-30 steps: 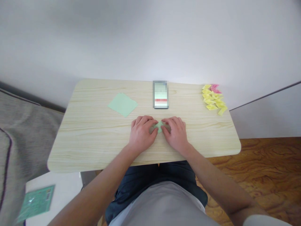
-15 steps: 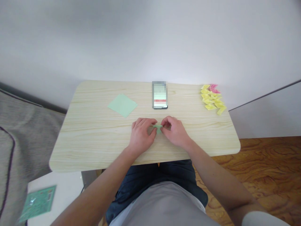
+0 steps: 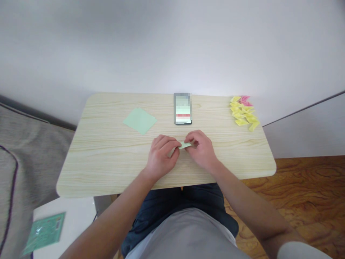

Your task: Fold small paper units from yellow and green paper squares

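Observation:
Between my two hands is a small folded piece of light green paper [image 3: 185,145], tilted a little, near the middle of the table's front half. My left hand [image 3: 163,154] pinches its left end between thumb and fingertips. At the other end my right hand [image 3: 201,148] is closed on the paper, the fingertips above and the thumb below. A flat green paper sheet [image 3: 140,121] lies turned like a diamond beyond my left hand. Straight ahead of the hands a phone [image 3: 183,109] rests flat, its screen blurred.
Several yellow folded paper pieces [image 3: 239,114] and some pink ones [image 3: 245,100] are grouped at the table's [image 3: 107,162] back right. A wall stands behind the table. Low on the left, a green packet [image 3: 44,232] lies on a white surface, beside grey fabric [image 3: 37,162].
The folded green paper has turned from nearly level to slanted, its right end higher, and shows a broader face. My right hand has shifted slightly up; both hands keep hold.

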Available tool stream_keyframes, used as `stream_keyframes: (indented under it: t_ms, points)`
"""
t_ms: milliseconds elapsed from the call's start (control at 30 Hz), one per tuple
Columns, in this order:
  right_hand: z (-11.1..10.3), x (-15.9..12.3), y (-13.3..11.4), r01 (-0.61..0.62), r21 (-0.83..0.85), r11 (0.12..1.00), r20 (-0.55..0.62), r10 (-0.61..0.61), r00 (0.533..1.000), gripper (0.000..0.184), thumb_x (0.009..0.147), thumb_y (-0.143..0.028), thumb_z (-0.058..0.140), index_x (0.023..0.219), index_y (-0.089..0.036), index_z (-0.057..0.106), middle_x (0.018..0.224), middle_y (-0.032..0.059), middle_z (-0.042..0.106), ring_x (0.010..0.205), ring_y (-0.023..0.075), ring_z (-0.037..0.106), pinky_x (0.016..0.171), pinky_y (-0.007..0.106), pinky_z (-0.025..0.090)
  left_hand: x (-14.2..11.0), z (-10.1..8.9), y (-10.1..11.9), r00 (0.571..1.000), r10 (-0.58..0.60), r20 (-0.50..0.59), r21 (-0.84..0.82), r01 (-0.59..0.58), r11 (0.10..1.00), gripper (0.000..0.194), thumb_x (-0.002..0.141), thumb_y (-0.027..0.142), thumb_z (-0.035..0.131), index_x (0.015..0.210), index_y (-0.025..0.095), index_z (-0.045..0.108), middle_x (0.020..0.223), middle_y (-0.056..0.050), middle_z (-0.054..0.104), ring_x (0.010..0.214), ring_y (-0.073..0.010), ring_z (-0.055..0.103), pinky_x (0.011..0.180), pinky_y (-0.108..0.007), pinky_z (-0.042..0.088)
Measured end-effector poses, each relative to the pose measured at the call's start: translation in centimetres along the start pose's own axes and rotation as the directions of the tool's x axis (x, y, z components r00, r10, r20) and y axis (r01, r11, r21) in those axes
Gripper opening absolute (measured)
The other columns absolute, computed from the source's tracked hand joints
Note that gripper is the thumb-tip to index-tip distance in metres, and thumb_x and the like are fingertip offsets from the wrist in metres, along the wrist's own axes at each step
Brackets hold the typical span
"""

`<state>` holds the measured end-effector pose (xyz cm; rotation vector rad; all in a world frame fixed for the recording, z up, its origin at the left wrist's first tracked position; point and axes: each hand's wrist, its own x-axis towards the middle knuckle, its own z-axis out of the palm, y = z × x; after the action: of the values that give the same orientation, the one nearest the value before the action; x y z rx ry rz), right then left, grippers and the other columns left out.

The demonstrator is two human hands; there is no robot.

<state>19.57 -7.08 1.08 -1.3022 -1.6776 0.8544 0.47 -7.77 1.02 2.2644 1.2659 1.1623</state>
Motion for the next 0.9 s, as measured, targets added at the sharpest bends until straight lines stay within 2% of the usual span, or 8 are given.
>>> stream_keyframes:
  t_ms: [67,133,300,433,567,733,900]
  points:
    - [-0.3,-0.3,0.2,0.13,-0.236,0.963,-0.013,-0.137,0.99,0.025,0.078,-0.006,0.064,0.095,-0.024,0.071,0.104,0.0068,0.064,0.104,0.0245,0.06,0.094,0.042,0.05,-0.2,0.0,-0.2,0.997,0.066,0.049,0.136,-0.072,0.988,0.015,0.089,0.014,0.063,0.097,0.024,0.072,0.097,-0.003,0.074,0.097,-0.0219,0.062,0.089,-0.041,0.046]
    - [-0.5,-0.8,0.4,0.207,-0.362,0.909,0.033,-0.21,0.977,0.028,0.08,-0.006,0.063,0.099,-0.024,0.073,0.105,0.0074,0.063,0.104,0.0253,0.058,0.094,0.043,0.049,-0.5,0.1,-0.2,0.989,0.094,0.114,0.232,-0.118,0.966,0.014,0.091,0.015,0.062,0.096,0.023,0.071,0.097,-0.004,0.074,0.098,-0.0232,0.062,0.09,-0.043,0.044]
    - [-0.9,-2.1,0.9,0.285,-0.435,0.854,0.169,-0.234,0.958,0.017,0.088,-0.017,0.067,0.1,-0.023,0.075,0.105,0.0067,0.068,0.103,0.0256,0.057,0.091,0.044,0.047,-1.0,0.4,0.3,0.974,0.039,0.221,0.28,-0.102,0.955,0.014,0.093,0.016,0.058,0.094,0.022,0.071,0.095,-0.005,0.073,0.1,-0.0243,0.061,0.091,-0.044,0.042]
    - [-1.4,-2.7,1.2,0.278,-0.443,0.852,0.201,-0.208,0.957,0.015,0.094,-0.024,0.065,0.104,-0.025,0.076,0.109,0.0052,0.072,0.106,0.0249,0.058,0.092,0.045,0.045,-1.0,0.4,0.5,0.973,-0.049,0.225,0.204,0.002,0.979,0.012,0.093,0.019,0.061,0.096,0.023,0.072,0.099,-0.004,0.072,0.102,-0.0233,0.061,0.091,-0.041,0.044]
    - [-1.6,-2.9,1.4,0.241,-0.427,0.871,0.161,-0.189,0.969,0.014,0.099,-0.027,0.063,0.103,-0.025,0.076,0.109,0.003,0.075,0.104,0.023,0.06,0.093,0.044,0.044,-0.9,0.2,0.1,0.969,-0.143,0.199,0.154,0.113,0.982,0.007,0.092,0.026,0.067,0.09,0.023,0.074,0.097,-0.003,0.072,0.101,-0.0225,0.061,0.09,-0.04,0.044]
    - [-1.3,-2.9,1.1,0.128,-0.466,0.876,0.066,-0.11,0.992,0.009,0.095,-0.03,0.068,0.094,-0.024,0.075,0.106,0.0043,0.073,0.106,0.0241,0.059,0.093,0.043,0.044,-0.8,0.1,-0.3,0.955,-0.226,0.192,0.167,0.195,0.967,0.007,0.09,0.03,0.071,0.086,0.025,0.074,0.096,-0.002,0.072,0.101,-0.0235,0.06,0.092,-0.043,0.041]
    - [-1.0,-2.3,-0.1,0.039,-0.569,0.821,0.061,-0.005,0.998,0.014,0.097,-0.033,0.065,0.092,-0.023,0.073,0.104,0.005,0.069,0.104,0.0251,0.057,0.091,0.043,0.043,-0.5,0.0,-0.1,0.937,-0.293,0.191,0.216,0.251,0.944,0.01,0.092,0.033,0.069,0.088,0.025,0.073,0.098,-0.002,0.072,0.104,-0.025,0.058,0.091,-0.043,0.041]
